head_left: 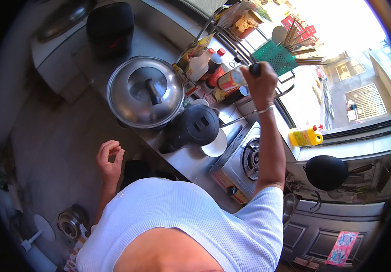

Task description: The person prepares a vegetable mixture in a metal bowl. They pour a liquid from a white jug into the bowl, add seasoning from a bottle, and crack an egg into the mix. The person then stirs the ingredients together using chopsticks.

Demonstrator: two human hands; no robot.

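Note:
My right hand [262,86] is closed at the black-capped end of a seasoning bottle [231,78], which lies tilted above the other bottles by the window. Its label is pale and red; my fingers partly hide the cap. Beside it on the counter are a dark sauce bottle with a red cap [215,61], a whitish bottle with a red cap [199,65] and a dark bottle with a light cap [237,96]. My left hand [109,159] hangs away from the counter, loosely curled, a gap between thumb and fingers and nothing visible in it.
A large lidded steel pot [127,109], a black kettle [200,124] and a white bowl [216,145] line the counter. Nearby are a gas stove [238,161], a green chopstick basket [275,58], a yellow jug [305,136], a hanging black pan [326,173] and a black appliance [110,29].

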